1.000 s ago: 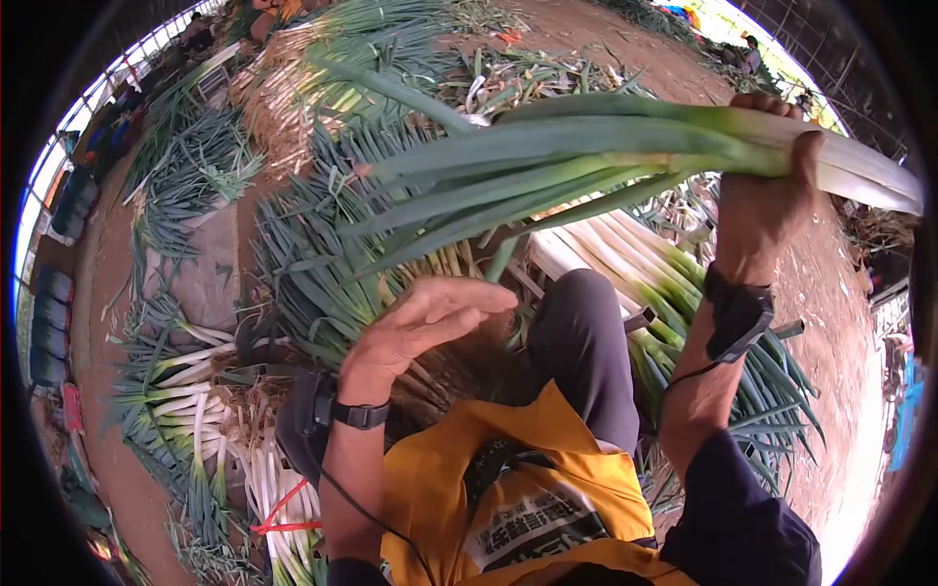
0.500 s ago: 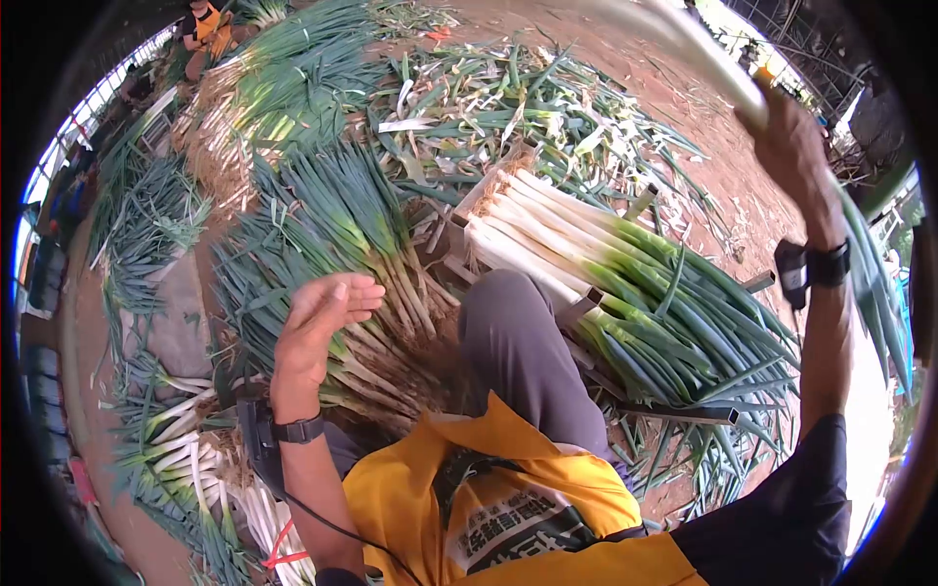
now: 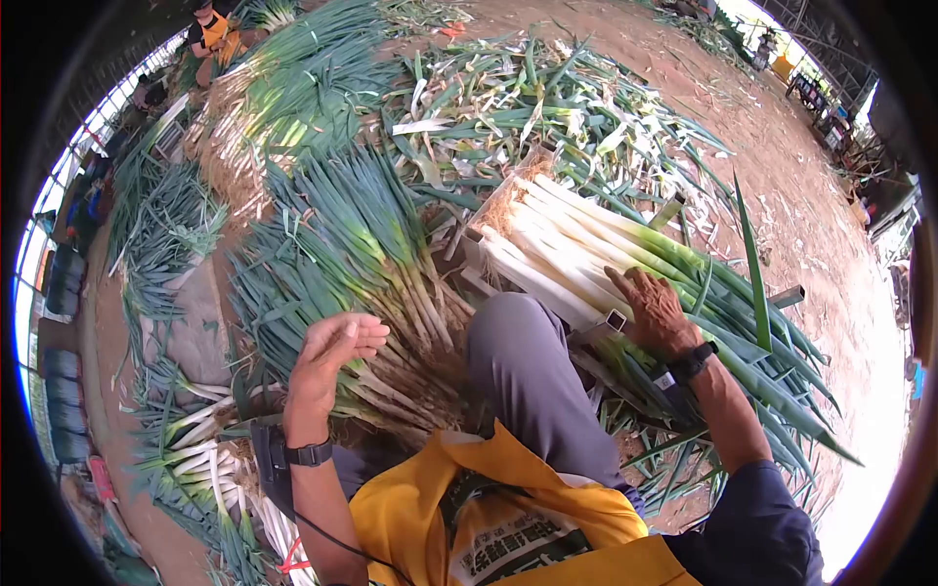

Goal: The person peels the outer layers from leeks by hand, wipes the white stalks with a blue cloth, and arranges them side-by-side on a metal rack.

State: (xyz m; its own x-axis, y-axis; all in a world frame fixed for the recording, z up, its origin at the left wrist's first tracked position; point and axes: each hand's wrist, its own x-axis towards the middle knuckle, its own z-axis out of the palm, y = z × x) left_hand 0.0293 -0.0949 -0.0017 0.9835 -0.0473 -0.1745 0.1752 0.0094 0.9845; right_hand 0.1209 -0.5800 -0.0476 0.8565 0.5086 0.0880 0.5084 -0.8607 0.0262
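Observation:
My left hand (image 3: pixel 335 354) hovers palm inward over a heap of uncleaned green onions (image 3: pixel 391 283), whose stalks are brown and earthy. Its fingers are stretched out and nothing is in them. On the right, a metal rack (image 3: pixel 614 319) bears a bundle of cleaned green onions (image 3: pixel 576 230) with white stalks, roots toward the upper left and long green leaves toward the lower right. My right hand (image 3: pixel 653 311) is down on this bundle, its fingers bent over a green onion at the pale-to-green part. The palm hides most of the grip.
My knee (image 3: pixel 513 352) is between the heap and the rack. Behind lie stripped leaves (image 3: pixel 557 117) and another green onion pile (image 3: pixel 303 88). Peeled green onions (image 3: pixel 205 469) lie at the lower left. A co-worker (image 3: pixel 215 39) sits at the far upper left.
My right hand has swung down from the raised upper right, bringing a green onion onto the bundle in the rack. My left hand has kept its open pose.

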